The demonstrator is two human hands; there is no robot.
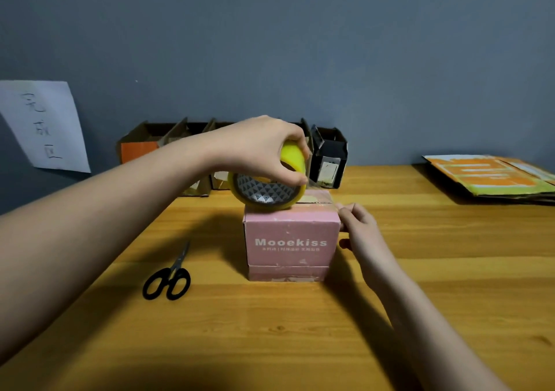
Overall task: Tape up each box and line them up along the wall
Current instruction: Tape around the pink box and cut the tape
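- Two hands work on the pink box (289, 237), which stands on the tabletop (420, 270) in front of the wall (300, 45) and well short of it.
- Left hand (264, 144): its grip is closed around the yellow tape roll (264, 186), fingers curled over the rim. The roll rests on the box's top left edge, probably so the strip can run flat across the lid.
- Right hand (356, 228): its fingers press against the upper right side of the box. The placement appears to hold down the free end of the clear tape strip (318, 194) and steady the box; whether the fingers pinch the tape cannot be told.
- Scissors (169, 273) lie left of the box, within reach for cutting.
- Behind the box, a row of open boxes (168, 147) stands against the wall, with a black box (329, 159) at its right end.
- Flattened cardboard (492, 177) lies far right of the box; a paper sign (45, 126) hangs on the wall far left.
- Nothing visible blocks the strip's path across the lid.
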